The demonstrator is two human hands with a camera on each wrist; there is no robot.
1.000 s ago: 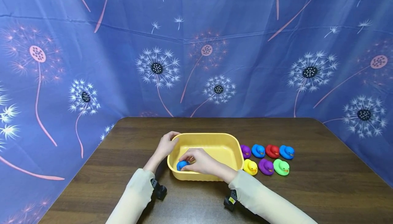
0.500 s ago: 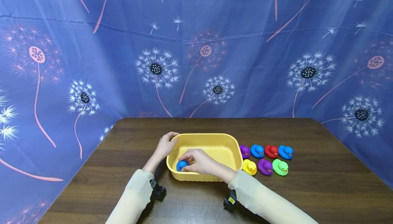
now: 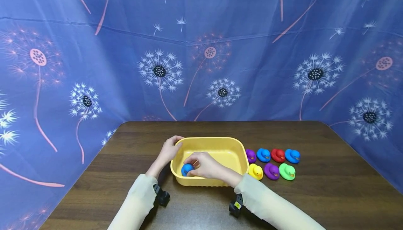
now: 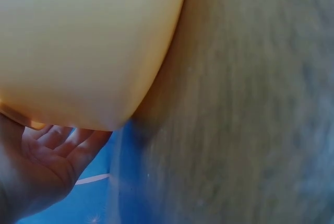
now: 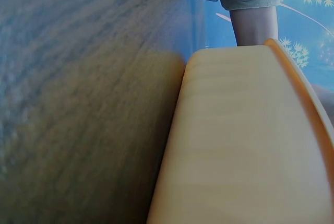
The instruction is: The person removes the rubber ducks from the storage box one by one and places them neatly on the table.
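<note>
A yellow plastic basin (image 3: 225, 158) stands on the table. My left hand (image 3: 170, 150) grips its back left corner; in the left wrist view the fingers (image 4: 88, 151) lie against the outer wall, and the thumb's hold is mostly hidden. Inside the basin, at the front left, is a blue rubber duck (image 3: 187, 169). My right hand (image 3: 206, 166) reaches in over the front rim and pinches this duck between thumb and fingers, covering its right side. The right wrist view shows only the basin's outer wall (image 5: 245, 140), not the right hand's fingers.
To the basin's right stand two rows of rubber ducks, among them a red duck (image 3: 278, 155), a yellow duck (image 3: 256, 171) and a green duck (image 3: 287, 172). The purple duck (image 3: 251, 156) is close to the basin's right wall. A blue dandelion-print curtain (image 3: 201, 65) hangs behind the table.
Almost nothing differs. The whole view has shifted slightly; both hands keep their places at the basin and on the blue rubber duck.
</note>
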